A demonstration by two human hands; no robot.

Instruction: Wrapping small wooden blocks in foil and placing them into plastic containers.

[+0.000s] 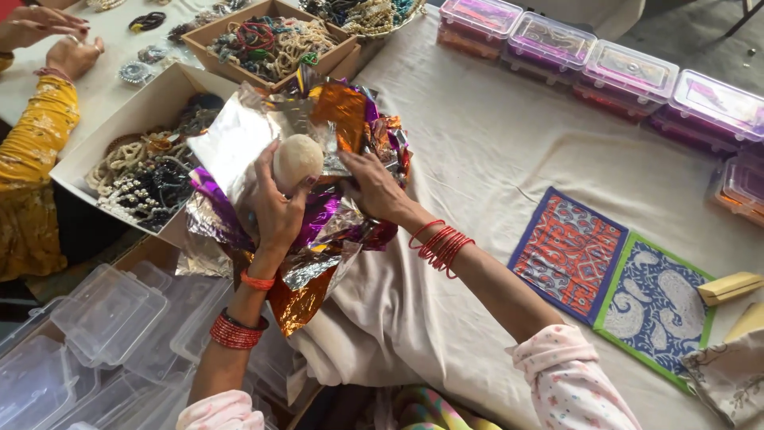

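A cream cloth-covered bench (509, 159) carries a crumpled heap of shiny foil sheets in silver, purple and orange (318, 215) at its left edge, spilling over that edge, its long axis running from the far edge toward the person. The left hand (274, 211) reaches up with forearm raised, fingers (267, 171) curled about a round beige ball (297, 161) resting on the foil. The right hand (374, 187) lies palm-down, fingers closed on a foil edge just beside the ball.
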